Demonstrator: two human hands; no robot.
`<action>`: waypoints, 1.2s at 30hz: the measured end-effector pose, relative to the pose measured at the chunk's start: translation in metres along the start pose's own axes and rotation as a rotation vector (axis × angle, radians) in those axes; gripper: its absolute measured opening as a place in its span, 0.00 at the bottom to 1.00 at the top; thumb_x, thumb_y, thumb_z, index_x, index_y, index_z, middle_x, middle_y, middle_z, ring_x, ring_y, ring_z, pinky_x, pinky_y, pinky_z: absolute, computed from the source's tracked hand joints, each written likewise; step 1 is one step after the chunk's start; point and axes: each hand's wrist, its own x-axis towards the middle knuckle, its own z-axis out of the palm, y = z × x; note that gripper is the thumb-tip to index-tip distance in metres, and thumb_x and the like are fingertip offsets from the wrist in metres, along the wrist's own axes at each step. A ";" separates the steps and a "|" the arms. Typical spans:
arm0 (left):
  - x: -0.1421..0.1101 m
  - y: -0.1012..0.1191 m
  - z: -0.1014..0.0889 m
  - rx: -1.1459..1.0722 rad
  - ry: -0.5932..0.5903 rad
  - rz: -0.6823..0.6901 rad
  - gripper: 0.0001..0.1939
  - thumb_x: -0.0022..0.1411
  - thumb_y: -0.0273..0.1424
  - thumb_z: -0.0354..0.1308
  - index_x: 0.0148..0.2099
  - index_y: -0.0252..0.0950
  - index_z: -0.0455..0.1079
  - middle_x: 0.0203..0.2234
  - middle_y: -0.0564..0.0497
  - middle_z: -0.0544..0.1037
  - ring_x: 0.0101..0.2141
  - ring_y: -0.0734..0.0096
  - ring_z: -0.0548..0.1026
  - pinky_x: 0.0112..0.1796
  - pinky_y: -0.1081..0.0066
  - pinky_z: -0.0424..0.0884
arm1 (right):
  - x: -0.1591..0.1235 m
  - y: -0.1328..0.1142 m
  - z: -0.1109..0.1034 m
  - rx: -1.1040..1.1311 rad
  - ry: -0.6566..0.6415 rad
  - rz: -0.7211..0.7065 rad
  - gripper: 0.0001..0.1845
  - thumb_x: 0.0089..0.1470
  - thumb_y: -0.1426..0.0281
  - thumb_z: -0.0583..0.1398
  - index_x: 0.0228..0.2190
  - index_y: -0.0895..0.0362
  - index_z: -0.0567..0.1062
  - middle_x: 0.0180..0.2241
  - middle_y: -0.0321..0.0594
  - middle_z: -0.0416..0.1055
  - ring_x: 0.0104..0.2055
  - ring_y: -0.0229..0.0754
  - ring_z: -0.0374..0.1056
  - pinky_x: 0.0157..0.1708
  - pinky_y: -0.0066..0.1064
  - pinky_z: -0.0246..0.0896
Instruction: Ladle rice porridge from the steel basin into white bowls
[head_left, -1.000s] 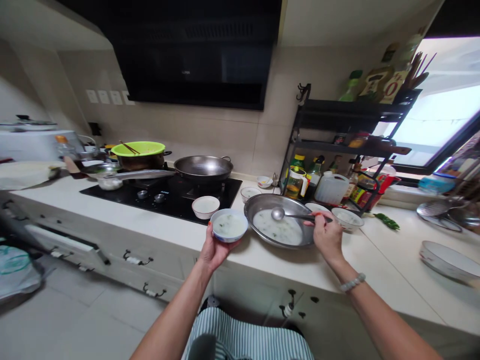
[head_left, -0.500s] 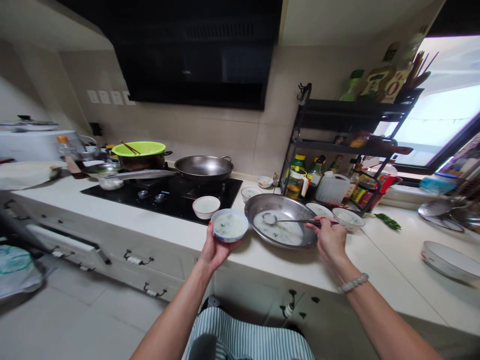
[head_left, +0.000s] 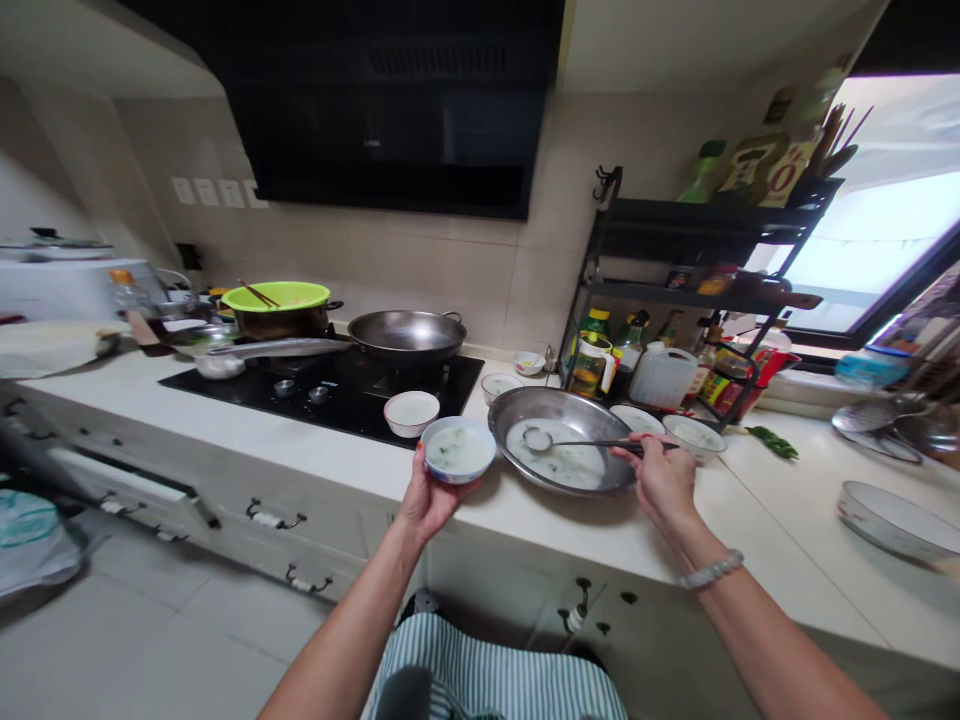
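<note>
My left hand (head_left: 430, 507) is closed round the side and underside of a bowl (head_left: 459, 450) filled with a pale, soupy food with green bits. Beside it on the counter stands a wide metal basin (head_left: 517, 462) with more of the same food. My right hand (head_left: 664, 478) grips the dark handle of a ladle (head_left: 592, 442), whose round head rests in the basin's liquid. Close behind the held bowl, a smaller white bowl (head_left: 411, 412) sits at the hob's edge. Further filled bowls (head_left: 696, 436) stand behind and to the right of the basin.
A wok (head_left: 407, 335) and a pot topped by a lime-green colander (head_left: 276, 296) are on the black hob (head_left: 345, 400). A black rack (head_left: 697, 292) with bottles stands behind the basin. An oval white dish (head_left: 896, 522) lies at the right. One drawer front (head_left: 135, 482) sticks out at lower left.
Almost nothing differs. Both hands keep their holds, and the ladle head stays in the basin. The view has shifted very slightly.
</note>
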 end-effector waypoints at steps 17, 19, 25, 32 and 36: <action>-0.004 0.000 0.008 0.007 0.035 0.018 0.30 0.66 0.46 0.52 0.66 0.41 0.57 0.50 0.40 0.76 0.47 0.50 0.76 0.45 0.46 0.74 | -0.006 -0.021 0.006 0.064 -0.031 0.019 0.07 0.41 0.68 0.63 0.20 0.58 0.71 0.23 0.36 0.69 0.23 0.37 0.69 0.22 0.31 0.74; -0.003 0.000 0.008 0.005 0.026 0.019 0.30 0.66 0.46 0.52 0.66 0.40 0.57 0.49 0.40 0.76 0.46 0.51 0.77 0.45 0.46 0.74 | -0.009 -0.030 0.011 0.099 -0.042 0.015 0.08 0.39 0.69 0.64 0.19 0.59 0.71 0.23 0.36 0.69 0.23 0.37 0.70 0.22 0.31 0.74; -0.002 0.000 0.004 -0.003 0.012 0.011 0.30 0.66 0.45 0.53 0.66 0.41 0.56 0.49 0.41 0.77 0.46 0.51 0.77 0.46 0.45 0.73 | -0.025 -0.049 0.033 0.161 -0.116 0.005 0.08 0.40 0.68 0.64 0.20 0.58 0.72 0.24 0.36 0.70 0.23 0.38 0.69 0.23 0.33 0.74; -0.002 0.000 0.006 -0.002 0.005 0.014 0.30 0.66 0.45 0.53 0.65 0.39 0.58 0.50 0.40 0.76 0.47 0.51 0.76 0.46 0.46 0.73 | -0.058 -0.053 0.048 -0.017 -0.315 -0.104 0.12 0.52 0.60 0.61 0.28 0.57 0.75 0.28 0.38 0.73 0.21 0.38 0.70 0.24 0.33 0.72; -0.003 0.000 0.006 0.017 0.003 0.021 0.31 0.65 0.45 0.53 0.66 0.39 0.57 0.52 0.39 0.75 0.48 0.49 0.76 0.46 0.45 0.73 | -0.075 -0.055 0.041 -0.171 -0.525 -0.433 0.10 0.60 0.64 0.56 0.35 0.55 0.76 0.31 0.41 0.76 0.25 0.41 0.73 0.31 0.36 0.73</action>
